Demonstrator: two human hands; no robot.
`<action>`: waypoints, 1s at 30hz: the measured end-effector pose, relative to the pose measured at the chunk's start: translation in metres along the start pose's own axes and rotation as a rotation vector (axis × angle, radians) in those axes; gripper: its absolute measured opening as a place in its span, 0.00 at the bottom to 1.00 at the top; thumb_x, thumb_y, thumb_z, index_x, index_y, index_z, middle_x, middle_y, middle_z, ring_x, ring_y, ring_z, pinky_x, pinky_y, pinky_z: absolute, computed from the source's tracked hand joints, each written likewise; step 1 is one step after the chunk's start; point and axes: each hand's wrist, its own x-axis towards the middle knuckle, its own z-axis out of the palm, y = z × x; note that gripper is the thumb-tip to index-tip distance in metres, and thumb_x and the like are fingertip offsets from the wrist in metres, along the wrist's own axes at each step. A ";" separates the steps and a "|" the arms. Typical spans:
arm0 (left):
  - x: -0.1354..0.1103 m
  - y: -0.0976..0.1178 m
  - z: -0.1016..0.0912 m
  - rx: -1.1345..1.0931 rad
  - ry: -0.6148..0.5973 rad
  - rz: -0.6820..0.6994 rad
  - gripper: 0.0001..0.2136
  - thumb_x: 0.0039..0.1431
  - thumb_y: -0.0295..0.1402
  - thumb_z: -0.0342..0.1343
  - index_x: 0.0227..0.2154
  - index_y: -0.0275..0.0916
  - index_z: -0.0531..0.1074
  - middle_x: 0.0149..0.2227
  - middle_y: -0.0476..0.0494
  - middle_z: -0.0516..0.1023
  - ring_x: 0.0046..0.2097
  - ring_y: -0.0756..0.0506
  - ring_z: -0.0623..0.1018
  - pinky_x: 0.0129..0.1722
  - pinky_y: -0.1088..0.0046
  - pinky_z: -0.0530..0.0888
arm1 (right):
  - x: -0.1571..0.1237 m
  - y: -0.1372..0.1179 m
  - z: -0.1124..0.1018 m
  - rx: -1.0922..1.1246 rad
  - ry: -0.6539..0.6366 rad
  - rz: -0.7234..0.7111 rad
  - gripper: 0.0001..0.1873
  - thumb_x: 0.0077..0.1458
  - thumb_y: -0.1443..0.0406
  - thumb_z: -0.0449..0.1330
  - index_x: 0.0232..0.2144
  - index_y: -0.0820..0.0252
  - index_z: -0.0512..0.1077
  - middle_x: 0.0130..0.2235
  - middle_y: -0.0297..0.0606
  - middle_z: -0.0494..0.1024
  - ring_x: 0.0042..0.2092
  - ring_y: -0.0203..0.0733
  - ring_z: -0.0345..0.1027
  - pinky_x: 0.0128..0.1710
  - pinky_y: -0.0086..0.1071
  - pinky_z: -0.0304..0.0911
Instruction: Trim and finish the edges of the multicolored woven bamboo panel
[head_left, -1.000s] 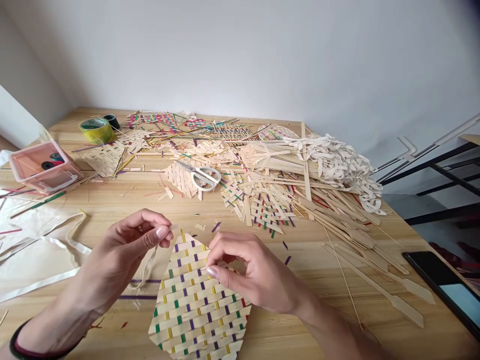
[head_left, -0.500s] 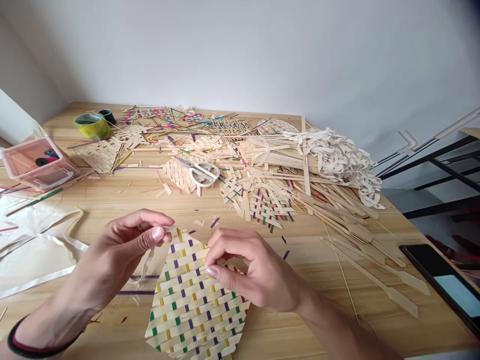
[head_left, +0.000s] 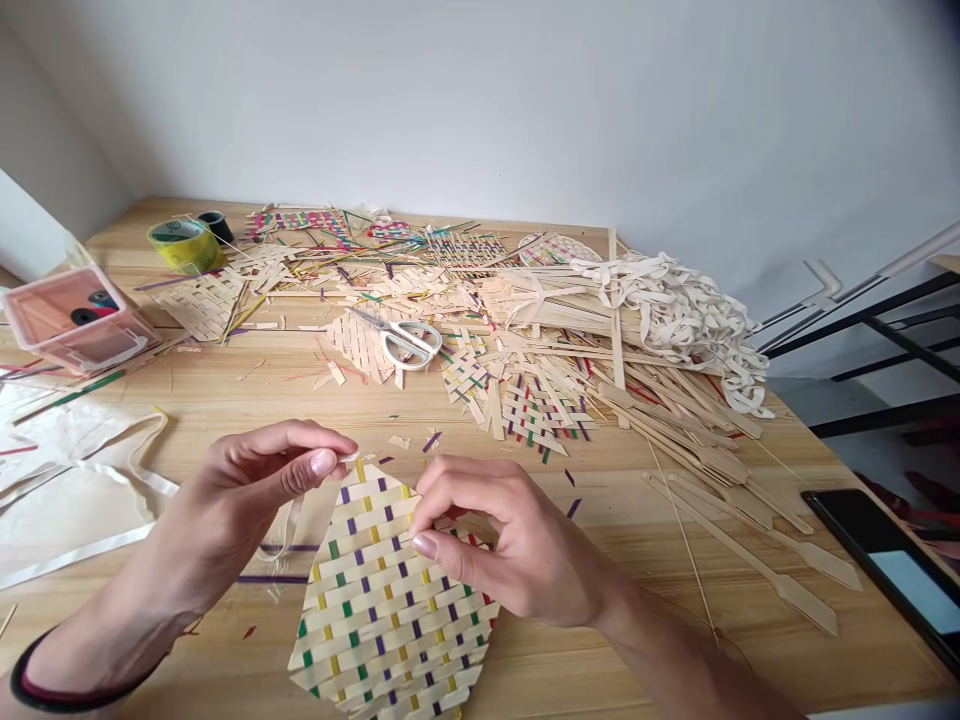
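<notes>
A woven bamboo-strip panel [head_left: 397, 600], pale with green, yellow and purple strips crossing it, is held tilted up over the near part of the table. My right hand [head_left: 495, 540] pinches its upper right edge between thumb and fingers. At the panel's top corner, my left hand [head_left: 277, 490] has thumb and forefinger closed on the end of a white fabric tape [head_left: 349, 457]. A loop of pale tape [head_left: 289, 530] hangs below the left hand, partly hidden by the panel.
White-handled scissors [head_left: 411, 343] lie among woven pieces and offcuts. A tangled tape pile [head_left: 675, 310] and wooden fan handles [head_left: 780, 590] are on the right, near a phone [head_left: 885, 565]. On the left stand a pink plastic box [head_left: 75, 325] and a yellow tape roll [head_left: 184, 245].
My left fingertips have shifted slightly right and up, with the tape end at the panel's corner. My right hand keeps its pinch. The whole view has moved slightly.
</notes>
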 end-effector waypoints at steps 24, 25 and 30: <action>0.003 -0.002 0.002 0.061 -0.046 -0.061 0.09 0.58 0.43 0.70 0.30 0.45 0.85 0.31 0.49 0.81 0.34 0.48 0.74 0.35 0.76 0.69 | -0.004 -0.004 0.009 -0.090 0.034 -0.034 0.04 0.64 0.71 0.61 0.37 0.60 0.76 0.35 0.37 0.78 0.37 0.37 0.71 0.37 0.31 0.66; 0.002 -0.001 0.002 0.069 -0.054 -0.048 0.09 0.59 0.43 0.69 0.30 0.45 0.84 0.31 0.49 0.81 0.34 0.48 0.74 0.35 0.76 0.69 | -0.004 -0.005 0.010 -0.093 0.039 -0.040 0.04 0.64 0.71 0.61 0.37 0.60 0.76 0.35 0.37 0.78 0.36 0.37 0.70 0.36 0.31 0.66; 0.000 0.003 0.002 0.184 -0.077 0.036 0.09 0.63 0.42 0.66 0.30 0.45 0.83 0.33 0.50 0.79 0.36 0.47 0.74 0.36 0.75 0.68 | -0.004 -0.006 0.012 -0.110 0.031 -0.039 0.04 0.64 0.72 0.61 0.37 0.60 0.76 0.35 0.36 0.78 0.35 0.36 0.70 0.36 0.31 0.66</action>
